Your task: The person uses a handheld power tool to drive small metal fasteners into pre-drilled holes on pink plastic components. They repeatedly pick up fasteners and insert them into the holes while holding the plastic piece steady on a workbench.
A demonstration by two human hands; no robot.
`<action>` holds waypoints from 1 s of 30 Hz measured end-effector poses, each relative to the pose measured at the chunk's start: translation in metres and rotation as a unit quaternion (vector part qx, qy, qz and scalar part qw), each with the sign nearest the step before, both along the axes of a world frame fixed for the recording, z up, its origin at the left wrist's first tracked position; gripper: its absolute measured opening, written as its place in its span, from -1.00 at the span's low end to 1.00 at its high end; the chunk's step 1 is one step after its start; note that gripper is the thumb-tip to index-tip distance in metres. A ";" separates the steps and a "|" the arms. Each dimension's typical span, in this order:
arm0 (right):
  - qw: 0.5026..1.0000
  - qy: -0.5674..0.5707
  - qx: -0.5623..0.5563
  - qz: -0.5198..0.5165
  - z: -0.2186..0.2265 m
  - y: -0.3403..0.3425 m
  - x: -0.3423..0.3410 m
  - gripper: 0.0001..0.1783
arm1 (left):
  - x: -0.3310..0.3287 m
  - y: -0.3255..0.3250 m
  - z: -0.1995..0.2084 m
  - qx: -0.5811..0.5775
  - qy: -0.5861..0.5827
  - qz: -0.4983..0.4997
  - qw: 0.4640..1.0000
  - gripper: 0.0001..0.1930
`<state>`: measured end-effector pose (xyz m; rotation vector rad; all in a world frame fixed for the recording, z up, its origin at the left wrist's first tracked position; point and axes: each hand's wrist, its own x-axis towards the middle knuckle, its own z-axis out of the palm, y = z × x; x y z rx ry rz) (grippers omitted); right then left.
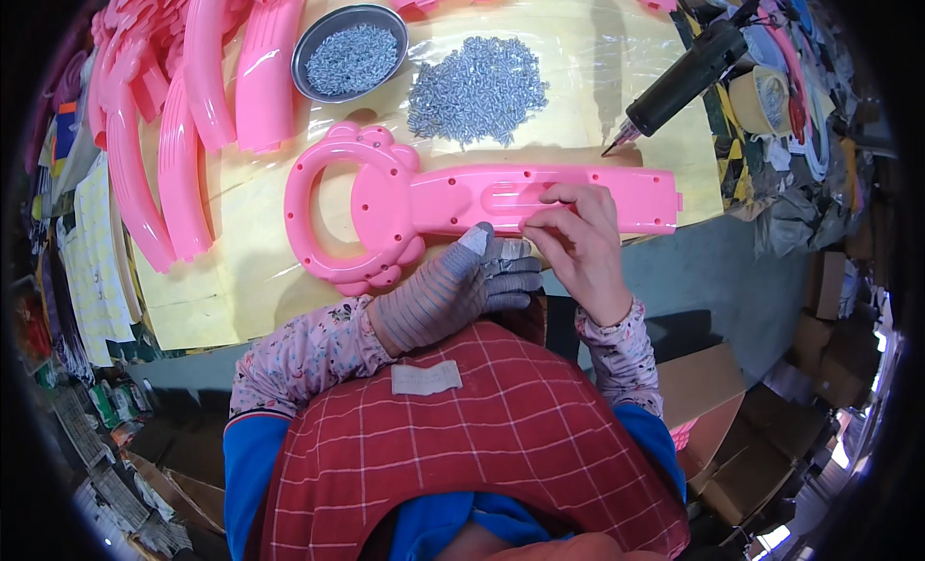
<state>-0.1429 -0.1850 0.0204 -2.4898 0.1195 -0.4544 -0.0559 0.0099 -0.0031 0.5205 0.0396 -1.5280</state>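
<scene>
A long pink plastic part (453,201) with a ring-shaped, scalloped end lies across the table in front of me, with small holes along it. My left hand (453,286), in a grey striped glove with taped fingertips, is at its near edge. The thumb tip is by the edge and the fingers are stretched out and slightly cupped, with the palm hidden. Over the part's right half, my bare right hand (583,248) has thumb and forefinger pinched close to the near edge. Whatever is between those fingertips is too small or hidden to make out.
Beyond the part lie a heap of small silver screws (479,89) and a metal bowl (350,53) of screws. A black electric screwdriver (684,79) hangs at the right, bit pointing down. Curved pink pieces (265,69) are piled at the left. Cardboard boxes (708,397) stand lower right.
</scene>
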 end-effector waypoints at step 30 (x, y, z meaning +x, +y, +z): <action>0.998 0.002 -0.063 -0.015 0.025 -0.028 -0.036 -0.73 | 0.003 -0.076 0.003 -0.082 0.079 0.009 0.993 -0.31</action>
